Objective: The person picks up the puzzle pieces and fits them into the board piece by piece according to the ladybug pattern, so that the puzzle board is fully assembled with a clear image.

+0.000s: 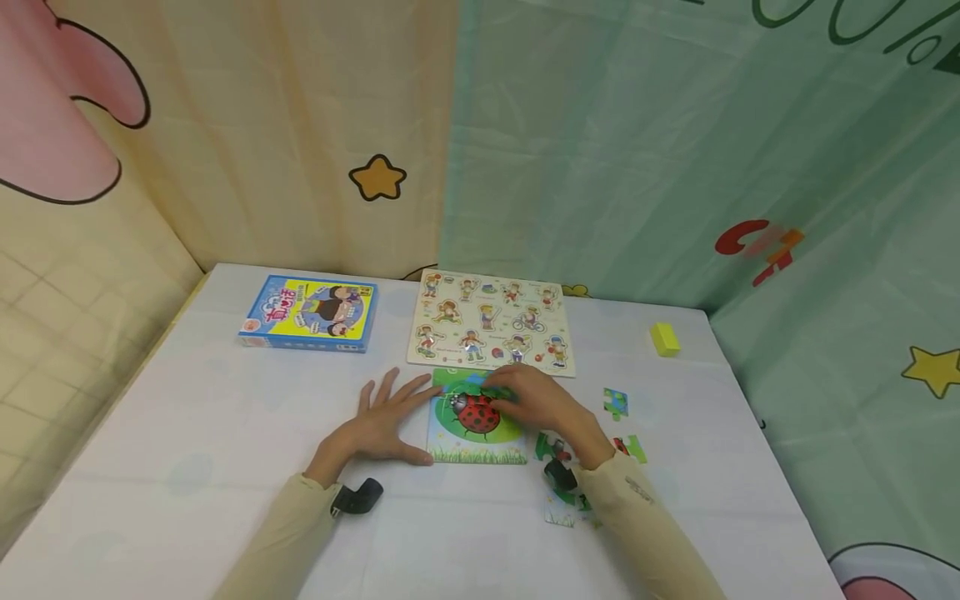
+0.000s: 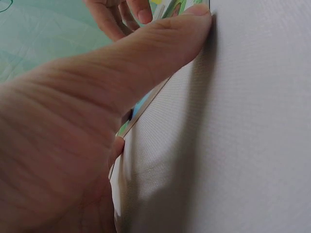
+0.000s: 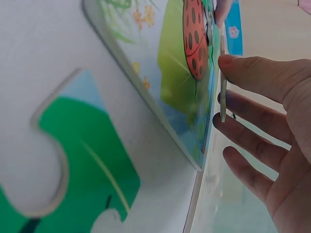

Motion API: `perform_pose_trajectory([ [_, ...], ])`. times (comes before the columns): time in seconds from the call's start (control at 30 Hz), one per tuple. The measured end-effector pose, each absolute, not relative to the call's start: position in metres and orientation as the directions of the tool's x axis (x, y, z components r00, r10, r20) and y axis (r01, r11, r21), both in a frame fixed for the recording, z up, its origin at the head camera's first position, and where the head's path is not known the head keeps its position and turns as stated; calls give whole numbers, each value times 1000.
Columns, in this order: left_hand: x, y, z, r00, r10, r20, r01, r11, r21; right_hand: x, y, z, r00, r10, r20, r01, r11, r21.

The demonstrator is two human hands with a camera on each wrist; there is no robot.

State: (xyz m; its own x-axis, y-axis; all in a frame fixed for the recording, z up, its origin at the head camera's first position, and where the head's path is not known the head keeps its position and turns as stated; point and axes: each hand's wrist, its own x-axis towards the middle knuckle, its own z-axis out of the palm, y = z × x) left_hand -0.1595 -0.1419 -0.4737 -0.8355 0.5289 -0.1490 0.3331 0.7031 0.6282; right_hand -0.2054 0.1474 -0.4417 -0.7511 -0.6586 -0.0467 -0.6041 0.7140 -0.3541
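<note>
The thin piece [image 3: 223, 87] pinched in your right hand [image 1: 536, 400] could land crooked on the ladybug puzzle [image 1: 477, 421] if your grip slips, and your left hand [image 1: 378, 429], fingers spread along its side, might shove the board askew by pressing unevenly. Lying between your hands, the ladybug puzzle looks bright, red and black on green.

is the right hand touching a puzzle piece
Touching: the right wrist view shows the right hand pinching a puzzle piece, seen edge-on, between thumb and fingers.
</note>
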Motion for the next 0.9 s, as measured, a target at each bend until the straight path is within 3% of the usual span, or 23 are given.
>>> perform_pose_trajectory([
  [0.9, -159, -139, -470, -840, 510, -185, 308, 729, 612, -214, 131, -445, -750, -658, -66, -613, 730, -301],
])
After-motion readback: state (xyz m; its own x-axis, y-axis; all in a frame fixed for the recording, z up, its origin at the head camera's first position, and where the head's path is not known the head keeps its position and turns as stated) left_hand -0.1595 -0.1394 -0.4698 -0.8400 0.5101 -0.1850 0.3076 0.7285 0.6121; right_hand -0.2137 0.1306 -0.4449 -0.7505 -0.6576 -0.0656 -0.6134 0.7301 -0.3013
